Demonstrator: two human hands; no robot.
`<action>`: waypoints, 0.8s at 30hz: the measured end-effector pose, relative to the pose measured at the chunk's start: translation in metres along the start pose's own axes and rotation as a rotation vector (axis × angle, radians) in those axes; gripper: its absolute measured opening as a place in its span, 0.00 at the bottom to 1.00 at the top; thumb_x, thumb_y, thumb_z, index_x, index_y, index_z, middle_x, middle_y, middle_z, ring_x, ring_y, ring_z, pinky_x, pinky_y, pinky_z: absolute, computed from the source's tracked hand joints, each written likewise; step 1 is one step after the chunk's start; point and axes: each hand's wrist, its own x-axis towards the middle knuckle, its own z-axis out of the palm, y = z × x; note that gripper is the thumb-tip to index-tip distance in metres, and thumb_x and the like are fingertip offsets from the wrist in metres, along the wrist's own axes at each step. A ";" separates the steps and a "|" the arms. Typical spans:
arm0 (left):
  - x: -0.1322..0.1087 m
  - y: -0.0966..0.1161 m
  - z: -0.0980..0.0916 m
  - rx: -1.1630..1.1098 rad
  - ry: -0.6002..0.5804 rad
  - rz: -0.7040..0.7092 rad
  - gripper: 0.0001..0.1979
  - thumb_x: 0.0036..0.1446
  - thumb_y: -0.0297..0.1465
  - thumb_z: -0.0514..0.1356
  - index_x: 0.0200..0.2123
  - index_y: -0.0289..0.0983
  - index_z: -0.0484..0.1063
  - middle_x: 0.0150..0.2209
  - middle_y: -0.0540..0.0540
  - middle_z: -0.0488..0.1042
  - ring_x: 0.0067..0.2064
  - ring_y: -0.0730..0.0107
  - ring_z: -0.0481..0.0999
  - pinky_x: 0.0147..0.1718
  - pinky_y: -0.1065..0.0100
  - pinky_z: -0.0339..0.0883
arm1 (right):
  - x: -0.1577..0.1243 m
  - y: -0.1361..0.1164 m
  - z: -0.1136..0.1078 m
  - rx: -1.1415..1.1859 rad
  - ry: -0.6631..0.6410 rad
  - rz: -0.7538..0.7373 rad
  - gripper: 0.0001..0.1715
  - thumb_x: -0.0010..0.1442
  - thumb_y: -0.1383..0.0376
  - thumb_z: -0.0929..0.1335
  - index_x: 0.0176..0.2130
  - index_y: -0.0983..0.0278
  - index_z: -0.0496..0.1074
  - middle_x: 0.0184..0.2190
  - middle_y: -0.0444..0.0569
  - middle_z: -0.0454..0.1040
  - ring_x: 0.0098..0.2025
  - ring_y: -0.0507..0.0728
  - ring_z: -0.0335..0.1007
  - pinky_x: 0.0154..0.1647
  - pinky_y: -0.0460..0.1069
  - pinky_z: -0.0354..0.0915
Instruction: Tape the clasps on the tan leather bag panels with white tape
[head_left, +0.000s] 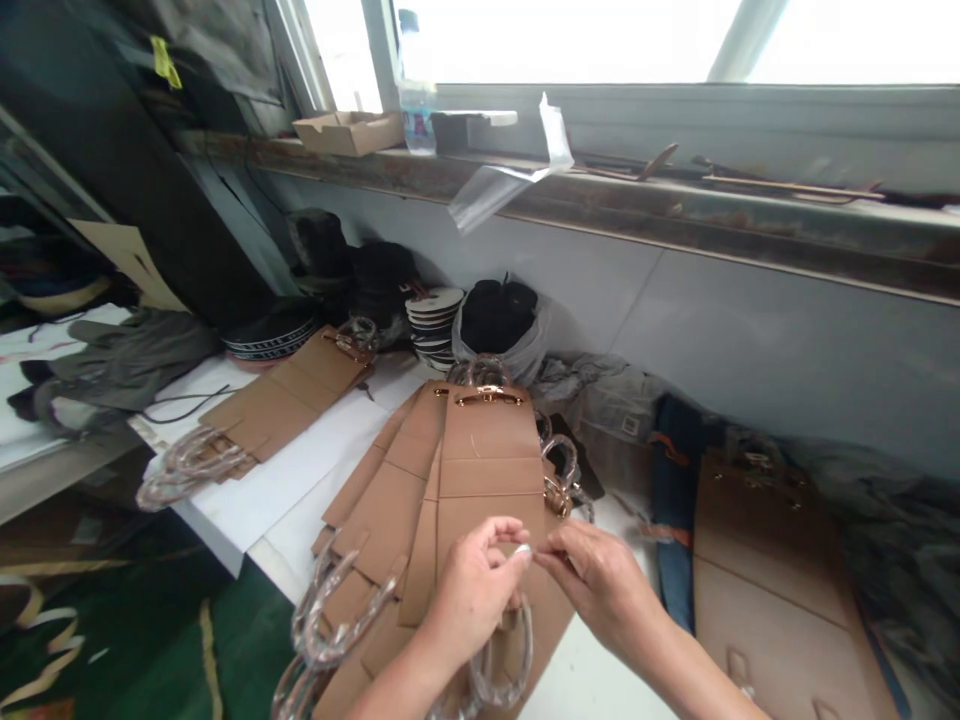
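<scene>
Well, close work at the near end of a tan panel (487,470): left hand (471,590) and right hand (600,582) drawn in from either side, backs up, fingertips (517,535) meeting over a small pale tab (523,550). Left grip pressed together, thumb and forefinger apparently pinching that tab. Right grip narrowed to the same spot, either on the tab or just beside it, too small to tell which.

Panel on top of a fanned stack of like panels (390,500), all resting on a white table (315,470). Gold clasp (487,398) across the panel's far end, clear-wrapped looped handles (334,615) spilling past the near edge of the stack.

Most likely a small fitting or peeling step at the panel's near end, judging by the pinch alone. Seems to call for a steady pinch and a light touch, with the stack kept from sliding.

Further left, a second batch of panels (289,395) with wrapped handles (191,465). To the right, a large tan panel (772,560) on dark cloth (892,540). Along the wall, a stack of round discs (433,325) and a plastic bag of black items (496,320). Up on the window ledge (600,170), a cardboard box (347,132) and a plastic water bottle (417,115).
</scene>
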 end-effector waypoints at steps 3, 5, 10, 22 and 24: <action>0.012 0.011 -0.016 0.084 -0.002 0.174 0.08 0.59 0.34 0.60 0.34 0.36 0.77 0.43 0.42 0.79 0.28 0.71 0.74 0.27 0.69 0.68 | 0.024 0.002 -0.001 -0.007 -0.026 -0.019 0.09 0.71 0.60 0.66 0.39 0.60 0.73 0.30 0.46 0.74 0.32 0.56 0.71 0.34 0.49 0.61; 0.020 0.020 -0.027 0.169 0.010 0.290 0.08 0.59 0.31 0.59 0.30 0.37 0.77 0.40 0.43 0.79 0.35 0.66 0.77 0.36 0.67 0.69 | 0.042 0.003 -0.001 -0.020 -0.055 -0.014 0.08 0.71 0.61 0.66 0.46 0.59 0.73 0.32 0.47 0.76 0.33 0.56 0.72 0.36 0.49 0.62; 0.044 0.032 -0.051 0.232 0.008 0.411 0.08 0.60 0.29 0.58 0.30 0.38 0.77 0.36 0.46 0.78 0.39 0.66 0.76 0.41 0.67 0.67 | 0.081 0.000 0.000 -0.221 -0.176 -0.067 0.08 0.69 0.64 0.65 0.37 0.60 0.74 0.32 0.47 0.75 0.34 0.57 0.71 0.36 0.49 0.60; 0.151 0.019 -0.093 -0.475 -0.129 -0.068 0.14 0.56 0.36 0.64 0.40 0.30 0.74 0.17 0.48 0.72 0.13 0.80 0.59 0.11 0.78 0.47 | 0.199 0.060 0.000 0.176 -0.236 0.133 0.12 0.65 0.59 0.67 0.32 0.63 0.72 0.33 0.45 0.73 0.36 0.55 0.69 0.39 0.48 0.63; 0.167 0.024 -0.097 -0.526 -0.137 -0.029 0.16 0.56 0.34 0.64 0.44 0.28 0.74 0.19 0.46 0.75 0.14 0.79 0.63 0.10 0.78 0.51 | 0.222 0.081 0.012 0.128 -0.234 0.152 0.11 0.63 0.59 0.67 0.32 0.63 0.73 0.32 0.45 0.74 0.36 0.55 0.69 0.39 0.48 0.64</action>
